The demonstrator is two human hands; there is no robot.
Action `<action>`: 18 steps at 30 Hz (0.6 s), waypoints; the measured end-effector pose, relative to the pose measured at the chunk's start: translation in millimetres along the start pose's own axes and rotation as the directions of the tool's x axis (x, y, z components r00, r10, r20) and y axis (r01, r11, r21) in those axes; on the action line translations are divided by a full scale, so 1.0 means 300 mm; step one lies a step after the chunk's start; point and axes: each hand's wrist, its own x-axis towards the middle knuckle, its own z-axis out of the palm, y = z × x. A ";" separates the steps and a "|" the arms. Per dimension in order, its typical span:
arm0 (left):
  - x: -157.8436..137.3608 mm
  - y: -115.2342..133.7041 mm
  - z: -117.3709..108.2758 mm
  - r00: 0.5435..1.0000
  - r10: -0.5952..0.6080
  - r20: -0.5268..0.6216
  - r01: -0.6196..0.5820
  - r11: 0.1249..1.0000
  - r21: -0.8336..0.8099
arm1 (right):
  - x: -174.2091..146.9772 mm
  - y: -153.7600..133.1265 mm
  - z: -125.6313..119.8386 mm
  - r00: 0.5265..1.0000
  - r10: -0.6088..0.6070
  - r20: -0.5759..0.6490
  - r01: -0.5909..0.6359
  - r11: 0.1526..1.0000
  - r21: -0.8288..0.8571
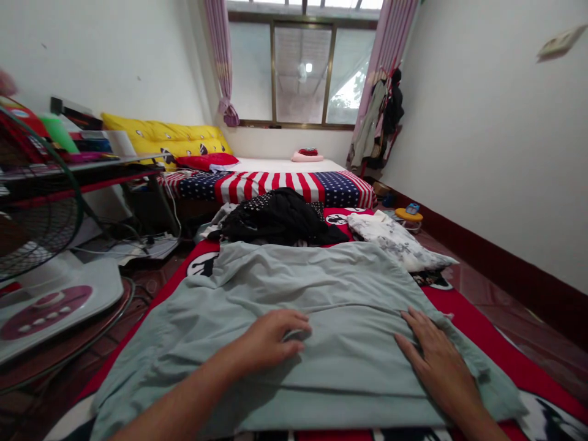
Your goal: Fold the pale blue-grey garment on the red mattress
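The left hand (280,337) is bending its fingers loosely over a pale green cloth (340,361), thumb apart from the forefinger, gripping nothing visible; whether all its fingertips are touching is hard to tell. The right hand (429,352) is lying flat near the cloth's right edge, fingers stretched out and pointing away and to the left, holding nothing.

The cloth is lying spread between and beyond both hands, its long axis seemingly running left to right across the person's front. Its near edge is appearing broader than its far edge, creases are crossing it mostly sideways, and its left margin is puckering.

Beneath it, a red patterned cover (489,343) is showing along both sides. Just past the far edge, black clothing (285,217) is lying heaped, and a white printed garment (395,239) is resting to its right.

Farther out, a bed (275,184) with a stars-and-stripes cover is standing below the window (303,73), a yellow cushion (160,138) leaning at its left. A fan (41,233) is standing at left; clothes (374,116) are hanging by the right curtain (390,30).
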 end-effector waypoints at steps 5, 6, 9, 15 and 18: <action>0.146 -0.122 -0.280 0.916 -0.024 -0.400 0.211 0.877 0.433 | -0.002 0.000 -0.003 1.000 0.001 -0.008 -0.001 1.000 0.030; 0.168 -0.149 -0.327 0.914 -0.063 -0.401 0.291 0.791 0.538 | -0.002 -0.001 -0.005 1.000 0.003 -0.005 -0.003 0.999 0.032; 0.210 -0.221 -0.410 0.923 -0.131 -0.361 0.344 0.701 0.625 | -0.001 -0.007 -0.012 1.000 0.021 0.010 -0.021 0.999 0.037; 0.208 -0.234 -0.403 0.948 -0.150 -0.280 0.307 0.655 0.690 | 0.000 -0.021 -0.023 0.998 0.047 0.033 -0.049 0.997 0.056; 0.154 -0.154 -0.365 0.941 -0.132 -0.311 0.321 0.640 0.698 | 0.003 -0.027 -0.029 0.998 0.054 0.033 -0.056 0.996 0.068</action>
